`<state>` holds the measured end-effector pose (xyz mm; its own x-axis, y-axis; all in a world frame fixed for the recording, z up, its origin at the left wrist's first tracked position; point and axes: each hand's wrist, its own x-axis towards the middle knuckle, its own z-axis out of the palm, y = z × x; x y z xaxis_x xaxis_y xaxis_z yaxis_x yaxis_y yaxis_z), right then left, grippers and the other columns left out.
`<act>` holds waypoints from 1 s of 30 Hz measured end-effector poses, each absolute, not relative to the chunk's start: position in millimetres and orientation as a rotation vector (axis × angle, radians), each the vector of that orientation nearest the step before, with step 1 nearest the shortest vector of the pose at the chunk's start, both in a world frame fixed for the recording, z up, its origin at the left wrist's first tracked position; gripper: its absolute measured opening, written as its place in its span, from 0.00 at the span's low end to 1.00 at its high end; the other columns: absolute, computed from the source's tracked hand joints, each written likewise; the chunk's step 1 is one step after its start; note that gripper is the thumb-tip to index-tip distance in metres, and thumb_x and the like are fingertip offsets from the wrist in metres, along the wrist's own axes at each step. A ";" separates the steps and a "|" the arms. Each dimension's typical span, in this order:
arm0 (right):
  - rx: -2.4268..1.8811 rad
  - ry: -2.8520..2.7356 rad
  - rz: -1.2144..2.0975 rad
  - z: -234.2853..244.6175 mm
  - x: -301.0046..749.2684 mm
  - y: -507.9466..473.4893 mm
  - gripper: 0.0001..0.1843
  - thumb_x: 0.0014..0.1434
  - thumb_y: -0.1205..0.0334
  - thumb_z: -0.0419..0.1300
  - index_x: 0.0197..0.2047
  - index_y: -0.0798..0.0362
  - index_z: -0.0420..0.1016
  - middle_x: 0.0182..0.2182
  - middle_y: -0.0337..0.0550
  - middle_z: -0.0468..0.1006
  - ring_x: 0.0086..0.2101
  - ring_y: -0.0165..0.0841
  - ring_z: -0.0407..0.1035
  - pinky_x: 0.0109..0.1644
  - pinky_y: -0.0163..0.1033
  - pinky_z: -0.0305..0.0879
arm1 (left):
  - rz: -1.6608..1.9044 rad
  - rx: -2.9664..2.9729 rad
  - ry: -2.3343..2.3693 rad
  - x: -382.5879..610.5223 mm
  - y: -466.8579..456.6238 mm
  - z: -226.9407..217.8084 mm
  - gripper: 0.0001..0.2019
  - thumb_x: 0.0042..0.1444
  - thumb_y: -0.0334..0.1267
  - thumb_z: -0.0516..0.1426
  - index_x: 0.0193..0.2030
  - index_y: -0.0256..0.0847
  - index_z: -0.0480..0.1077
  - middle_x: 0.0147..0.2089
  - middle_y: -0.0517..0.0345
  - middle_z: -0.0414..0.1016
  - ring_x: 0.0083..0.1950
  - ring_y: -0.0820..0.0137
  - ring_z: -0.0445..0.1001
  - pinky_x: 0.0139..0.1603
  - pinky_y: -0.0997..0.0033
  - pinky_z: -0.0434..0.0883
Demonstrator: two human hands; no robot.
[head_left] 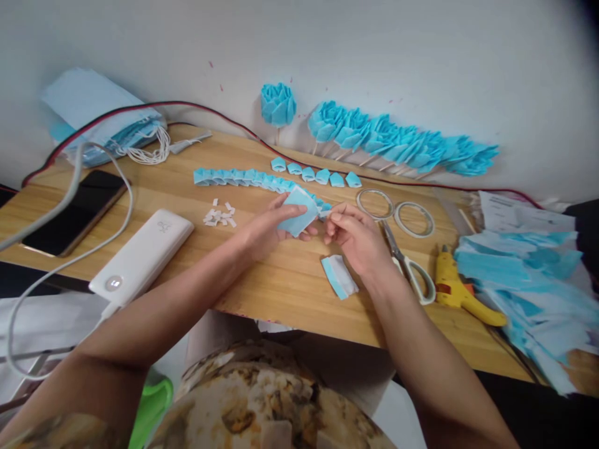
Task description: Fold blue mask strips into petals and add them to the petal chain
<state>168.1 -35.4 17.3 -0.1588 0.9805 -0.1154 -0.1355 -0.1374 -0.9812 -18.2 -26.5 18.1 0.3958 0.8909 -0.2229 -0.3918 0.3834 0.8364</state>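
Note:
My left hand (269,227) is closed on a light blue folded piece (298,211), thumb on top, held just above the wooden table (262,287). My right hand (355,240) pinches the piece's right corner with curled fingers. A small stack of blue and white pieces (339,276) lies by my right wrist. Behind the hands runs a row of folded blue petals (243,178), with several separate ones (316,173) further back. Finished blue flowers (402,140) lean on the wall, one flower (277,105) standing apart.
Scissors (406,262), two tape rolls (395,211) and a yellow glue gun (456,290) lie right of my hands, with a pile of blue sheets (528,287) beyond. Left are a white power bank (143,255), a black phone (77,211), cables and white scraps (219,216).

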 end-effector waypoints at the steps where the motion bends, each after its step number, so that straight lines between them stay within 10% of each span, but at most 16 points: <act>1: -1.120 -1.153 1.478 17.1 168.0 -35.5 0.08 0.52 0.58 0.65 0.27 0.50 0.70 0.22 0.35 0.68 0.26 0.29 0.62 0.28 0.35 0.64 | 0.919 0.793 0.754 -18.2 -27.0 19.3 0.19 0.49 0.41 0.67 0.45 0.38 0.69 0.39 0.52 0.80 0.34 0.66 0.79 0.37 0.66 0.73; 30: -1.012 -1.155 1.334 30.7 189.2 -26.0 0.18 0.56 0.45 0.58 0.28 0.46 0.55 0.24 0.35 0.57 0.27 0.33 0.61 0.29 0.40 0.64 | 1.027 0.830 0.970 -20.1 -21.8 21.7 0.18 0.44 0.29 0.60 0.45 0.41 0.68 0.24 0.69 0.64 0.21 0.78 0.62 0.24 0.73 0.57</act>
